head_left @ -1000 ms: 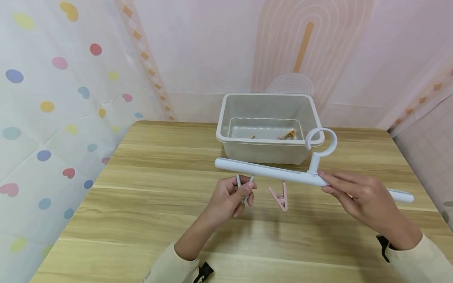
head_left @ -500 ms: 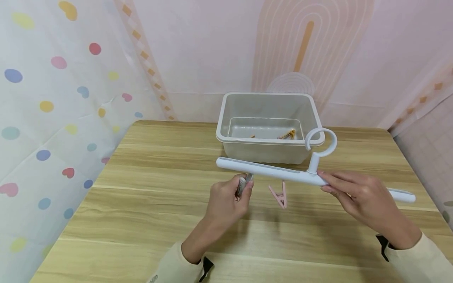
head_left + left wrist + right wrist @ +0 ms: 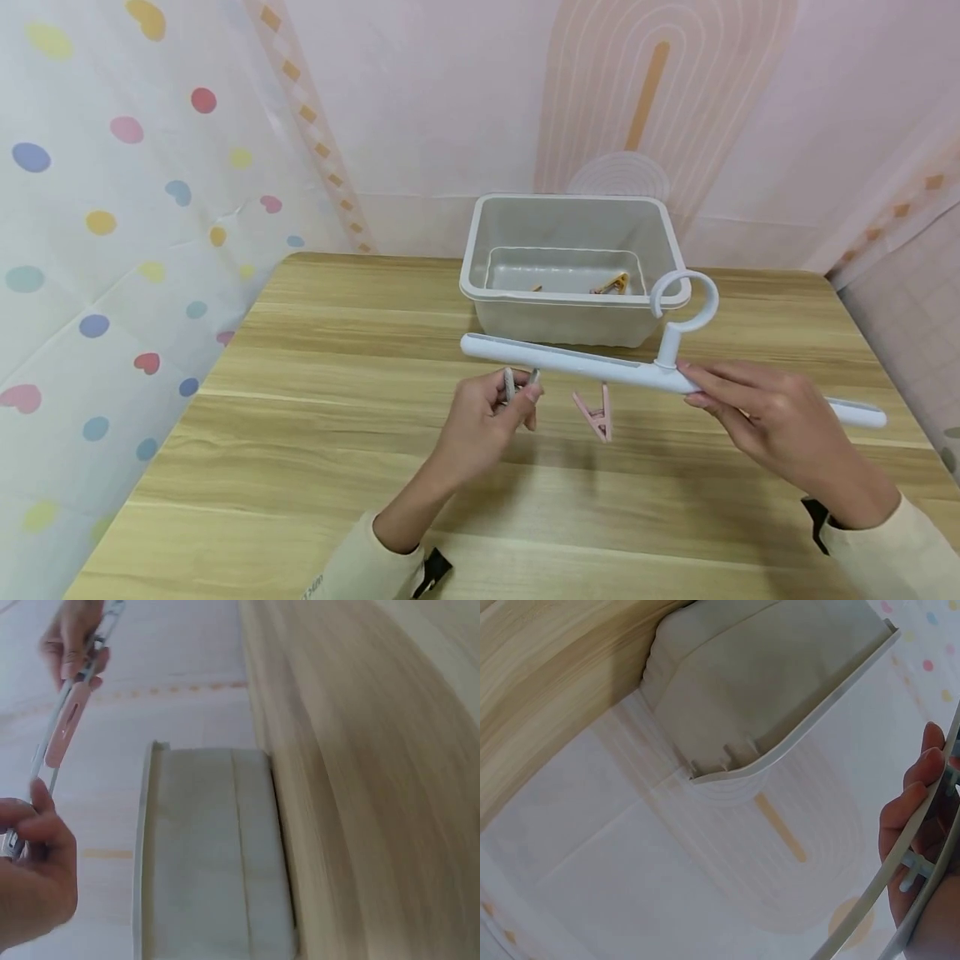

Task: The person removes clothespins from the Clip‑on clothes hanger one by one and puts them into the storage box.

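My right hand (image 3: 772, 421) grips a white clothes hanger (image 3: 570, 362) by its bar, just right of the hook, and holds it above the table. A pink clothespin (image 3: 602, 423) hangs under the bar between my two hands; the left wrist view shows this pink clothespin (image 3: 67, 724) side-on, along the bar. Below the bar's left part, my left hand (image 3: 480, 421) pinches a grey clothespin (image 3: 510, 385) between thumb and fingers. Its two ends stand apart, pointing up, close under the bar. My fingers cover its lower part. The right wrist view shows the hanger's underside (image 3: 870, 900) running past my fingers.
Behind the hanger, a grey plastic bin (image 3: 562, 321) stands at the back of the wooden table (image 3: 300, 400). Inside lie an orange clothespin (image 3: 618, 284) and other small pieces, partly hidden by the rim. A patterned cloth (image 3: 450, 100) hangs behind the table.
My left hand turned over with the grey clothespin half a second ago and has now turned back, so the ends show apart again. The hanger and right hand have barely moved.
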The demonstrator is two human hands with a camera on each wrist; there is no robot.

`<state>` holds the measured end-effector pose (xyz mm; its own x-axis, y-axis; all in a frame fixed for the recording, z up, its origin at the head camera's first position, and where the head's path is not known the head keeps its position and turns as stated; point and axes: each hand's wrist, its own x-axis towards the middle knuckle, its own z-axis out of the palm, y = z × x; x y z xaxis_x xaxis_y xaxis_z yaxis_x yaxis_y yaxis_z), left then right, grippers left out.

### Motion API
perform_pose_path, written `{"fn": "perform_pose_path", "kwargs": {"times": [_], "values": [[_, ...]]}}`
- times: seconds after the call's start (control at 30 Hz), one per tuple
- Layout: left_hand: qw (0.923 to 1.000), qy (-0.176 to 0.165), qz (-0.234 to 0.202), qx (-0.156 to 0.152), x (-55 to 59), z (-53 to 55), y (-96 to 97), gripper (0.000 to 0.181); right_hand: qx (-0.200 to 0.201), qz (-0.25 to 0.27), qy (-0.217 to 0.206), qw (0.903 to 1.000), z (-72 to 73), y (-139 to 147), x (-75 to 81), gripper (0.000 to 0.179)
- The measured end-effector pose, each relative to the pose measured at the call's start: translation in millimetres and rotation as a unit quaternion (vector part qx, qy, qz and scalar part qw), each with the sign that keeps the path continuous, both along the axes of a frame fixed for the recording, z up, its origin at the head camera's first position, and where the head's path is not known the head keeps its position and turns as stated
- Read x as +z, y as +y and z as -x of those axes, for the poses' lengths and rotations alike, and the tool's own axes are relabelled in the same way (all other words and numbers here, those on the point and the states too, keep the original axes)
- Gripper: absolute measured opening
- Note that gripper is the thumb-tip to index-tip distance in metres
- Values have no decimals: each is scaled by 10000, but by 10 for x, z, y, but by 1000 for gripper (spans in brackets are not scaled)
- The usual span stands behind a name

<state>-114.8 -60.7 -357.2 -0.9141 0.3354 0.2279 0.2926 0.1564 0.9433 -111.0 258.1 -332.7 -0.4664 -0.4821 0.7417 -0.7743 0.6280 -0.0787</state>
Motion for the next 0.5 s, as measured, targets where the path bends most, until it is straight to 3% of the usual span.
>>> {"fn": "perform_pose_path", "kwargs": {"times": [0.07, 0.13, 0.23, 0.33, 0.4, 0.47, 0.5], "values": [[9947, -710, -606, -430, 14, 1, -4, 25, 70, 94, -7, 9999, 4, 1, -1, 51], [9834, -1176, -1131, -799, 12, 4, -1, 28, 142, 176, -26, 9997, 9, 0, 0, 51], [9661, -1573, -1709, -1125, -4, 7, 17, 25, 201, 232, -26, 9995, 14, 1, 1, 50], [9567, -1737, -2016, -1175, -12, 4, 41, 19, 203, 240, -36, 9995, 14, 3, 3, 50], [9609, -1684, -1944, -1025, 3, -3, 56, 21, 191, 236, -37, 9995, 14, 5, 4, 50], [9726, -1428, -1662, -780, 15, -8, 65, 24, 175, 231, -42, 9996, 13, 9, 4, 50], [9817, -1135, -1399, -615, 17, -7, 67, 25, 177, 227, -43, 9996, 14, 11, 2, 50]]}}
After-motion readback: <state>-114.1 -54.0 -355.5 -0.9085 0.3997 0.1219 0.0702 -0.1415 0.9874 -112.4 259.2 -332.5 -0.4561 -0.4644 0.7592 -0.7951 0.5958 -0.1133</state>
